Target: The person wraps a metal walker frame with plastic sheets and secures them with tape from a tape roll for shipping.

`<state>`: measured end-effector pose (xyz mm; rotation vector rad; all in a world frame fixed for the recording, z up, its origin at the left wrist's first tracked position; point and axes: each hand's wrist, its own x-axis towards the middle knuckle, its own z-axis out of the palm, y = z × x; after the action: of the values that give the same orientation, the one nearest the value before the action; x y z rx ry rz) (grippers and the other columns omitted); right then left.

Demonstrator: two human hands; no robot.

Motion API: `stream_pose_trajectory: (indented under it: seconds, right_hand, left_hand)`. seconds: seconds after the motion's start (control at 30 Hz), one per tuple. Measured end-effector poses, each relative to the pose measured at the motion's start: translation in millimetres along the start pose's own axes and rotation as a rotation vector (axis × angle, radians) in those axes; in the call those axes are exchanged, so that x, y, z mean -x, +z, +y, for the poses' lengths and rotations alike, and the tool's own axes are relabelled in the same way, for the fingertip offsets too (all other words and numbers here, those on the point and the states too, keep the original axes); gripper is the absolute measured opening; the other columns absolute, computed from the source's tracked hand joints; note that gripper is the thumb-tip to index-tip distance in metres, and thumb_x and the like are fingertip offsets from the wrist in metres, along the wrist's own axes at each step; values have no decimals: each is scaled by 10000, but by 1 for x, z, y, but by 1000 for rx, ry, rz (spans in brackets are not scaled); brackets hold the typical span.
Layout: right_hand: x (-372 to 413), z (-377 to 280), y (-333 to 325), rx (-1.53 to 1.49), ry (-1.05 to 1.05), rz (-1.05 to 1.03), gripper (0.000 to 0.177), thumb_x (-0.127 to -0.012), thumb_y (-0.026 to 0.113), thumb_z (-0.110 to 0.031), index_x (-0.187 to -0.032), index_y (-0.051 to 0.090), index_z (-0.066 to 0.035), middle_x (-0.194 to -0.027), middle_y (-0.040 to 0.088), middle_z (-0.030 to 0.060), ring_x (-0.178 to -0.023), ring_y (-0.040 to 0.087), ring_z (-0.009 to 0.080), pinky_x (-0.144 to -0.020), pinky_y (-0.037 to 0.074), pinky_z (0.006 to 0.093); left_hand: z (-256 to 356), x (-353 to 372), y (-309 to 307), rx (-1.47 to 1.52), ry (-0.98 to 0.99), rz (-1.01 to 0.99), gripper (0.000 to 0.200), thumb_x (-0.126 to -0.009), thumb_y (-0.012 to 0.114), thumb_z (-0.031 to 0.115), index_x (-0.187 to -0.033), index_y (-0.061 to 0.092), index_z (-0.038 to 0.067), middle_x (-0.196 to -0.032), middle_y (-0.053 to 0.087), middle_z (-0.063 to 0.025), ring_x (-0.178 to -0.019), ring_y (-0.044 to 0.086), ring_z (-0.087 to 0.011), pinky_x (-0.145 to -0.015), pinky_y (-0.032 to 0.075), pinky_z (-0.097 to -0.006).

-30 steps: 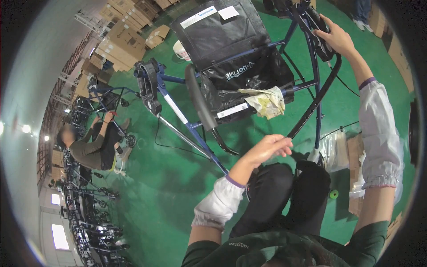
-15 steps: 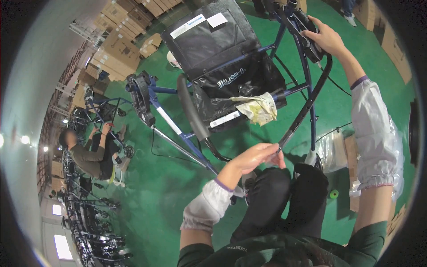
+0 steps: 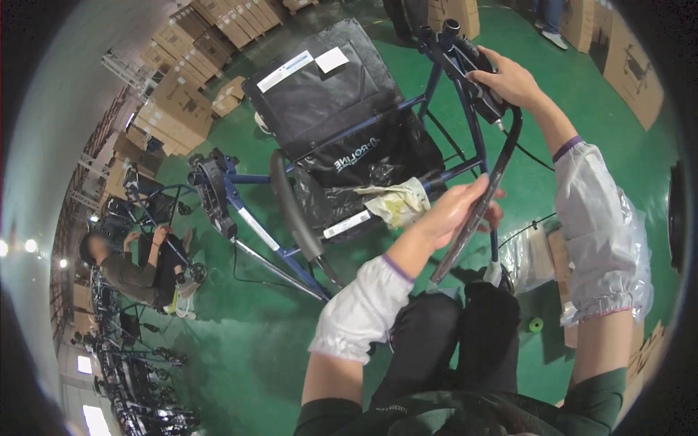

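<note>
A blue rollator frame (image 3: pixel 265 231) stands before me, with a black bag (image 3: pixel 356 163) lettered in white. My left hand (image 3: pixel 462 211) is wrapped around a curved black tube (image 3: pixel 498 171) on the right side, its fingertips showing beyond it. The tube's lower end points toward my knees. Higher up, my right hand (image 3: pixel 509 80) grips a black handle (image 3: pixel 480 94) at the frame's right top; its thumb lies over it and some fingers are hidden. A crumpled yellowish cloth (image 3: pixel 398 205) rests on the bag's front bar, close to my left forearm. Opposite is a dark padded tube (image 3: pixel 294 207).
Cardboard boxes (image 3: pixel 171 109) are stacked at the back left, with more boxes (image 3: pixel 625 65) at right. A seated person (image 3: pixel 138 269) is at left beside a row of rollators (image 3: pixel 138 363). Plastic wrap (image 3: pixel 528 258) and a green ring (image 3: pixel 536 325) lie on the floor.
My left hand has slid up and right along the black tube from its lower end, uncovering that end. My right hand stays on the handle. The whole view has shifted slightly.
</note>
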<state>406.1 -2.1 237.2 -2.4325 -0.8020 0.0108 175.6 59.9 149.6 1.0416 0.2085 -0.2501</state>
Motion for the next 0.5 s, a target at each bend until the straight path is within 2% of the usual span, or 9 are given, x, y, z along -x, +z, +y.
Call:
stream_pose_trajectory:
  seconds: [0.07, 0.1, 0.17, 0.2, 0.3, 0.4, 0.5]
  right_hand:
    - [0, 2, -1, 10, -11, -2, 751, -847, 516, -572, -1502, 350, -244, -1124, 655, 47, -769, 648, 177, -779, 470, 353]
    - [-1, 3, -1, 9, -13, -1, 752, -844, 516, -569, -1504, 348, -249, -1146, 650, 47, -762, 645, 173, -780, 470, 353]
    - [-6, 7, -3, -4, -36, 25, 738, -856, 533, -553, -1499, 357, -235, -905, 623, 1, -670, 582, 130, -720, 444, 322]
    - [-7, 6, -5, -13, -39, 32, 735, -860, 537, -549, -1498, 360, -231, -845, 616, -10, -647, 566, 120, -705, 437, 314]
    - [1, -2, -9, -127, 37, -89, 728, -855, 537, -531, -1489, 365, -218, -968, 678, 21, -778, 663, 173, -788, 476, 325]
    - [0, -5, -4, -153, 23, -89, 718, -865, 539, -482, -1493, 345, -194, -932, 698, 15, -714, 685, 160, -741, 503, 302]
    - [-2, -1, -1, -129, 17, -32, 721, -850, 531, -527, -1483, 375, -219, -855, 669, -7, -705, 643, 145, -747, 457, 302]
  left_hand:
    - [-5, 29, -7, -215, -102, -63, 625, -1017, 272, 529, -860, 662, 67, -824, 688, -84, -772, 663, -205, -761, 523, -345]
    - [-12, 46, -12, -272, -129, -78, 692, -1020, 217, 553, -828, 680, 76, -839, 694, -84, -792, 664, -205, -789, 521, -355]
    - [-31, 77, -25, -259, -169, -231, 563, -1053, 256, 445, -909, 658, 79, -850, 694, -94, -859, 663, -212, -847, 506, -334]
    - [-37, 86, -29, -258, -185, -267, 531, -1061, 266, 418, -929, 653, 80, -853, 694, -96, -876, 663, -213, -861, 502, -329]
    - [-49, 94, -27, -32, -112, -246, 458, -1047, 362, 422, -926, 603, 52, -797, 657, -97, -825, 649, -205, -822, 490, -284]
    - [-47, 80, -14, 70, -67, -139, 434, -1050, 382, 390, -870, 603, 63, -730, 628, -64, -704, 612, -158, -759, 481, -257]
    - [-40, 54, -8, 91, -38, -125, 424, -1050, 382, 386, -836, 588, 83, -710, 617, -55, -686, 586, -147, -775, 453, -263]
